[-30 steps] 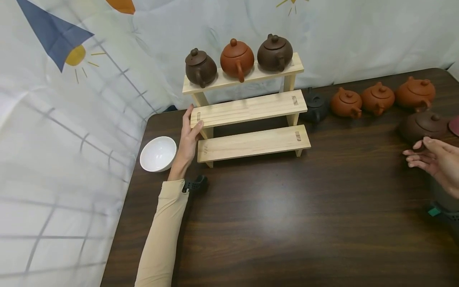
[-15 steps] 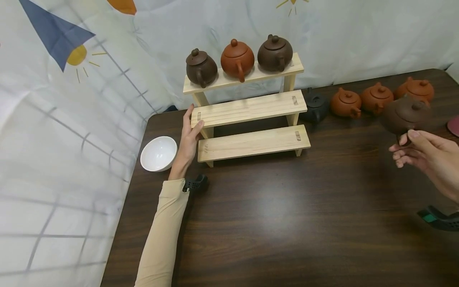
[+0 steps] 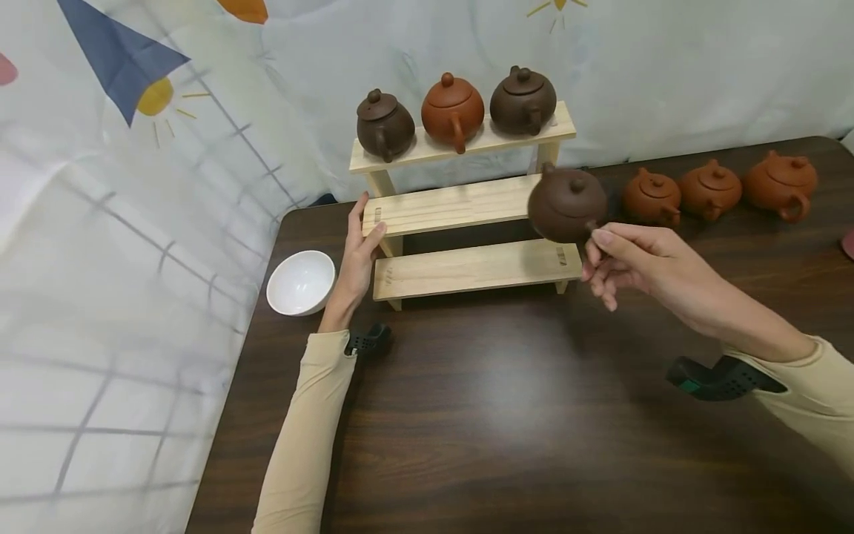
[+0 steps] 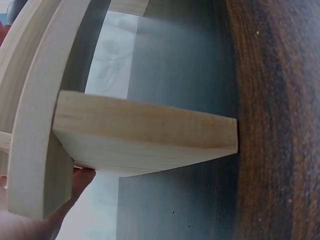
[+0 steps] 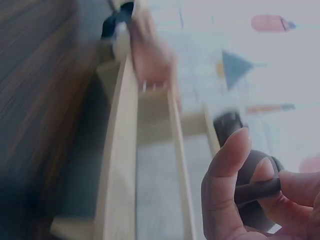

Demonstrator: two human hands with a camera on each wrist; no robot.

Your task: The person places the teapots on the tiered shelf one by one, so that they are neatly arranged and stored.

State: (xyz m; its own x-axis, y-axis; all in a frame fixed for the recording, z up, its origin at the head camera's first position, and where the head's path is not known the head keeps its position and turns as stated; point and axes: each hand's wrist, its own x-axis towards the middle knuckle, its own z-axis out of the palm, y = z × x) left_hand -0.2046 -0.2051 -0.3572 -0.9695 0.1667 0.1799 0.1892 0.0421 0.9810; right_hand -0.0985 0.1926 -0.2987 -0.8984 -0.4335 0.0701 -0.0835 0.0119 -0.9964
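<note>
Dark brown, the teapot (image 3: 565, 211) hangs near the right end of the wooden rack (image 3: 477, 267), its handle (image 5: 258, 191) pinched by the fingers (image 5: 223, 175) of the right hand (image 3: 650, 259); the left hand (image 3: 356, 263) grips the rack's left end. Level, unhurried lowering should protect the lid (image 3: 567, 194).

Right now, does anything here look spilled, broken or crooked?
Nothing stands out. The brown teapot in the right fingers looks whole, its lid on; the wooden stand looks straight, and no spill shows on the table.
</note>
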